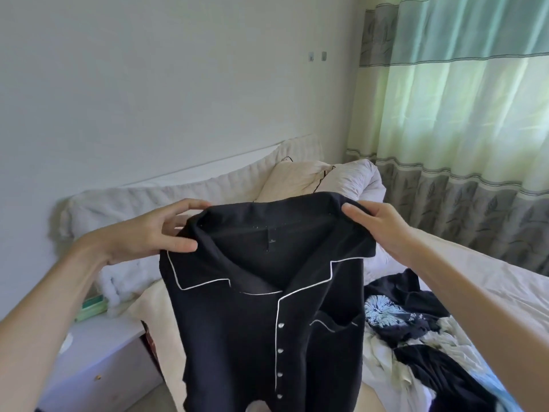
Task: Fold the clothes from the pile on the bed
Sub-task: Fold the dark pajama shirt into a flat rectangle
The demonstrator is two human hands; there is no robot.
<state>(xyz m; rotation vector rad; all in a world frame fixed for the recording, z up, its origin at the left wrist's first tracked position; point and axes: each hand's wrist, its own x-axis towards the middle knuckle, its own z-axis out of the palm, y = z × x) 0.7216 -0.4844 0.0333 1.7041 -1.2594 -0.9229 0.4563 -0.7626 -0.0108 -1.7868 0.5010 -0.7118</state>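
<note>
Head view, frame centre: left hand [154, 230] and right hand [377, 227] are pinching limp, light black shirt [261, 316] at its shoulders, a sound hold.

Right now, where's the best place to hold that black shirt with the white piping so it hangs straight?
Probably at the two shoulders beside the collar, from above and either side, as the left hand and right hand grip the black shirt now. Held there, its buttoned front hangs flat and faces the person, ready to lay down on the bed.

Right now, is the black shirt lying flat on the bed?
No, the left hand and right hand hold the black shirt up in the air by its collar.
</note>
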